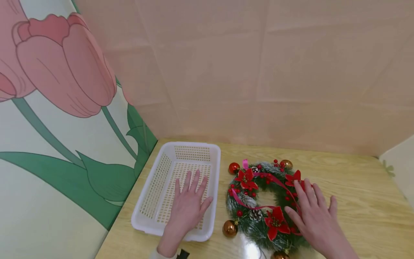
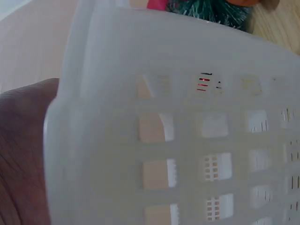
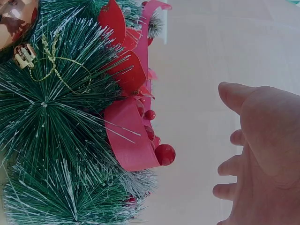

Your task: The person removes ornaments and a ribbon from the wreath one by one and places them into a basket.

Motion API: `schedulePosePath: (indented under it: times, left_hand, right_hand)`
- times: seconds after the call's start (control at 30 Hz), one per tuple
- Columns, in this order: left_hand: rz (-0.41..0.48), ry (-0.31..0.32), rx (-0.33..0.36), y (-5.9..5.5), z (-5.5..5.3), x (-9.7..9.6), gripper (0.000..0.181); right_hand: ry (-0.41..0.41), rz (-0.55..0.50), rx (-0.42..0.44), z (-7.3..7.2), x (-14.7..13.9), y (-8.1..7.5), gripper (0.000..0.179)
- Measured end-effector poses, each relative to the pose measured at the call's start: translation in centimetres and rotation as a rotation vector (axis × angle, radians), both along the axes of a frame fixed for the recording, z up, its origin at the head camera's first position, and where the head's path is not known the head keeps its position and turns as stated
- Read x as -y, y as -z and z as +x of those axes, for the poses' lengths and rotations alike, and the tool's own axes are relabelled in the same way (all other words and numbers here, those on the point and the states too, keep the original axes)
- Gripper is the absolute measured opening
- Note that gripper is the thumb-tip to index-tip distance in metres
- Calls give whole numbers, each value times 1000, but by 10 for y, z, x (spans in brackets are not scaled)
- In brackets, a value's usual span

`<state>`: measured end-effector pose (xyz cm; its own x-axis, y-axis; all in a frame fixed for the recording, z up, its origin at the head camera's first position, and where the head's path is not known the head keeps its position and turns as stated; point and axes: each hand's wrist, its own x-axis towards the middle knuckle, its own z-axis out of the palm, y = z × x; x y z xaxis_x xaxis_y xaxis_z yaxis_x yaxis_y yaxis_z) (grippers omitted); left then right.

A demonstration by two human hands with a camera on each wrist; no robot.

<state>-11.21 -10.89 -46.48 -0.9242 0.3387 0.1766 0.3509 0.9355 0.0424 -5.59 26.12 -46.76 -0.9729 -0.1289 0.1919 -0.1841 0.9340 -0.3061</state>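
Over the white plastic basket [image 1: 216,187], my left hand [image 1: 187,208] is spread palm down with straight fingers, holding nothing. The left wrist view has the basket's slotted wall [image 2: 140,51] close up, with part of the hand [image 2: 26,150] beyond its rim. A green Christmas wreath [image 1: 253,230] with red poinsettias [image 1: 276,223], berries, pinecones and a pink-red ribbon [image 3: 129,136] lies right of the basket. My right hand [image 1: 315,216] hovers over the wreath's right side, fingers extended. In the right wrist view a gap shows between that hand [image 3: 267,140] and the wreath.
Shiny ball ornaments surround the wreath: a red one [image 1: 234,168] at upper left, a copper one [image 1: 230,228] at lower left, a gold one [image 1: 286,164] behind. Wood-grain tabletop [image 1: 362,201] extends rightward. A tulip-painted wall [image 1: 64,136] stands left, a pinkish-brown sheet [image 1: 258,72] behind.
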Motion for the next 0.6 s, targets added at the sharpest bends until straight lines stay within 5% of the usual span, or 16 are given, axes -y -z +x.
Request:
schedulePosePath:
  times: [0.33,0.6]
  left_hand:
    - [-6,104,-158,3,14,-16,59]
    - [229,454,-409,21,40,-51,62]
  right_hand:
    - [6,-3,3,0,1,4,80]
    - [30,-8,138,-10,-15,23,73]
